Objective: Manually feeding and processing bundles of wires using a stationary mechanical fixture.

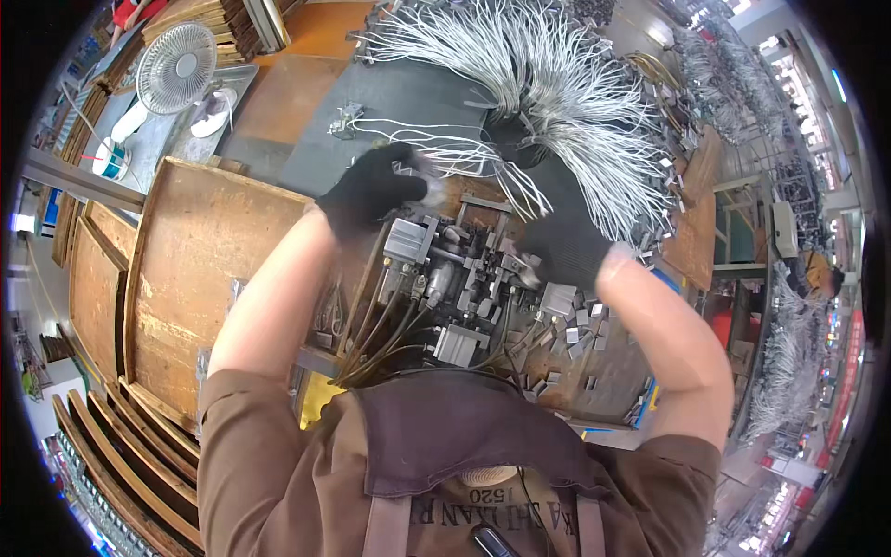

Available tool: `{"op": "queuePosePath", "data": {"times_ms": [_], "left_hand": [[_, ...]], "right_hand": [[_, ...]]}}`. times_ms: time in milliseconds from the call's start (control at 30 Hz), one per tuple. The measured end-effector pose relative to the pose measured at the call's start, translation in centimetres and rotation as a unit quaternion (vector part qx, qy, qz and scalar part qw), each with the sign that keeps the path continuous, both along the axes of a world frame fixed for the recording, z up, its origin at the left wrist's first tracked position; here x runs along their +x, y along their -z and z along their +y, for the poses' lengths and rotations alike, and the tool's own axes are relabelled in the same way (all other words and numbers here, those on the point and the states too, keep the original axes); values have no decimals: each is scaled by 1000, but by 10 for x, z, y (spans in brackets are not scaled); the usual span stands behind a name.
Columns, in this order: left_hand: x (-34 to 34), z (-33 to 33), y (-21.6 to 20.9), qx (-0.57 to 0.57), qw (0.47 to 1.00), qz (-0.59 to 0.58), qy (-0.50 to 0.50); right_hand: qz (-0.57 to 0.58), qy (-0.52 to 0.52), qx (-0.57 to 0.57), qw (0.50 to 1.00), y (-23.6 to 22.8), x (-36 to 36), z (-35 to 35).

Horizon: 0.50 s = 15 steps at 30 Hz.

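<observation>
My left hand (379, 190), in a black glove, is curled at the far left side of a small metal machine (450, 274). At its fingertips is something pale and blurred that I cannot make out. Beside it, several loose white wires (445, 139) run across a dark mat, with small metal pieces (345, 123) at their left end. My right hand (564, 243), also black-gloved, is over the machine's right side. Its fingers are smeared by motion and point toward the middle of the machine.
A large fanned bundle of white wires (594, 121) lies at the far side. Small grey metal blocks (577, 325) are scattered right of the machine. Black hoses (376, 330) run from its near left. Wooden trays (209, 269) and a white fan (176, 67) stand at left.
</observation>
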<state>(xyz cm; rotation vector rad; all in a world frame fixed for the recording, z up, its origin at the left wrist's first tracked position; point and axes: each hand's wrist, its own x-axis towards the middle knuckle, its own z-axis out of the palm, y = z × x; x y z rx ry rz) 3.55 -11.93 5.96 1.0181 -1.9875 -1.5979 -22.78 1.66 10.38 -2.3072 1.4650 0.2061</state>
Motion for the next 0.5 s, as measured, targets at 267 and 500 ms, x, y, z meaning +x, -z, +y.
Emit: {"op": "queuePosePath", "data": {"times_ms": [267,500], "left_hand": [[-15,98,49,-242,969,48,1],[-36,113,67,-141,987,73,-12]], "right_hand": [[2,24,-116,993,19,40,-9],[-89,46,-23,995,24,25,0]]}}
